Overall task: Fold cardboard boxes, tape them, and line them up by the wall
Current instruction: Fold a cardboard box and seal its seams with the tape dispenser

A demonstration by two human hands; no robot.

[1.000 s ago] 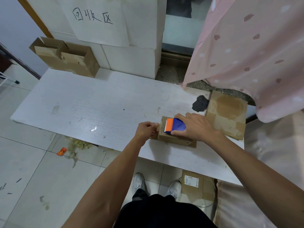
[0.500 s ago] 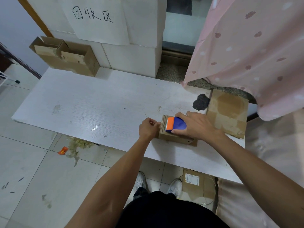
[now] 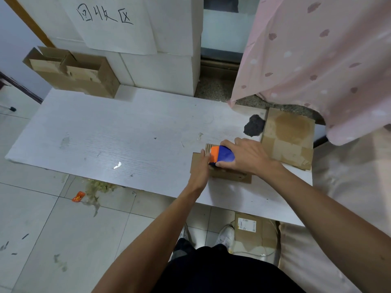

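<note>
right hand wrapped round the tape gun, left hand flat on the box near the table's front right edge, so mid-taping i'd say, two boxes by the wall, flat cardboard left to fold.
</note>
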